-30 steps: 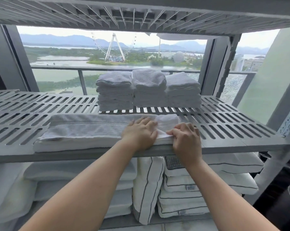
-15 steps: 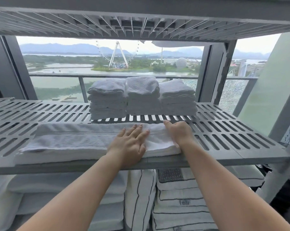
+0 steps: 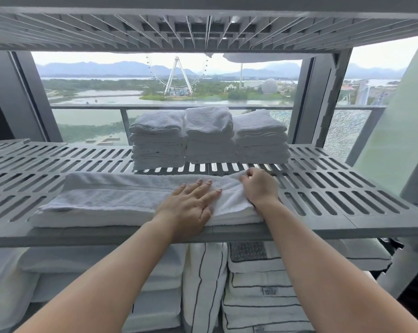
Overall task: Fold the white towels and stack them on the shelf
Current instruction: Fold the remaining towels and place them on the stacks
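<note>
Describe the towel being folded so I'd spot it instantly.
On the grey slatted shelf before the window, three stacks of folded towels stand at the back. The long towel lies alone along the front edge, left hand flat on it, right hand pinching its corner.

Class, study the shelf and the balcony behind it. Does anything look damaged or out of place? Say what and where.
The balcony glass panel right of the towel stacks looks crazed with fine cracks, unlike the clear panel on the left. Below, one pillow stands on end among flat ones.
</note>
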Available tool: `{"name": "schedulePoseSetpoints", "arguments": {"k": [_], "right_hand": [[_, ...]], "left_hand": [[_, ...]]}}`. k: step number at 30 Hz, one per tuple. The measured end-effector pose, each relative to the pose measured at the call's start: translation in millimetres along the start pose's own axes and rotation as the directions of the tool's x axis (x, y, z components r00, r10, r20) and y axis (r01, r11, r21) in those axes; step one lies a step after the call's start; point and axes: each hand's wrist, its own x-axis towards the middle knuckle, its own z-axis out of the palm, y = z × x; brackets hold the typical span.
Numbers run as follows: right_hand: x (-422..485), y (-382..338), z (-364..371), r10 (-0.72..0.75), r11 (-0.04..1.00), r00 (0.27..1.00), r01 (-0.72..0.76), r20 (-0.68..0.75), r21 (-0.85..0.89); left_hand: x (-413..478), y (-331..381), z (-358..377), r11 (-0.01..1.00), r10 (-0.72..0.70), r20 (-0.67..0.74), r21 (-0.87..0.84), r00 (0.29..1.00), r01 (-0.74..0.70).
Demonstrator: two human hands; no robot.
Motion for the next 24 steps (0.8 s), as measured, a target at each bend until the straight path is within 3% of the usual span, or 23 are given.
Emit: {"name": "schedulePoseSetpoints", "arguments": {"k": [4, 9, 14, 18, 19, 20, 22, 23, 24], "right_hand": [[-6, 3, -7, 0.055, 0.98, 0.998, -0.047, -0.04, 0.191], [-20, 6, -15, 0.06, 0.993, 0.993, -0.049, -0.103, 0.107], [-32, 6, -10, 0.109, 0.972, 0.983, -0.074, -0.15, 0.222], [-32, 10, -15, 0.19, 0.918, 0.978, -0.145, -0.089, 0.369], [-31, 11, -17, 0.227, 0.858, 0.973, -0.18, -0.041, 0.481], [-32, 10, -18, 0.26, 0.729, 0.964, -0.23, 0.049, 0.644], [-34, 8, -19, 0.228, 0.393, 0.941, -0.323, 0.249, 0.861], [-34, 9, -20, 0.192, 0.302, 0.936, -0.344, 0.296, 0.889], [-34, 10, -21, 0.159, 0.281, 0.933, -0.355, 0.322, 0.892]], "left_hand": [[-1, 2, -3, 1.0, 0.013, 0.012, 0.015, 1.0, -0.013], [0, 2, -6, 1.0, 0.015, 0.035, -0.01, 0.999, -0.014], [9, 30, -3, 0.977, 0.107, -0.165, -0.163, 0.981, -0.134], [22, 56, 7, 0.97, 0.115, -0.229, -0.185, 0.967, -0.159], [24, 59, 9, 0.972, 0.102, -0.253, -0.18, 0.962, -0.15], [25, 62, 11, 0.974, 0.084, -0.281, -0.18, 0.956, -0.139], [25, 67, 12, 0.976, 0.053, -0.328, -0.185, 0.943, -0.119], [25, 69, 13, 0.974, 0.04, -0.343, -0.195, 0.939, -0.112], [25, 70, 13, 0.97, 0.022, -0.355, -0.217, 0.935, -0.106]]}}
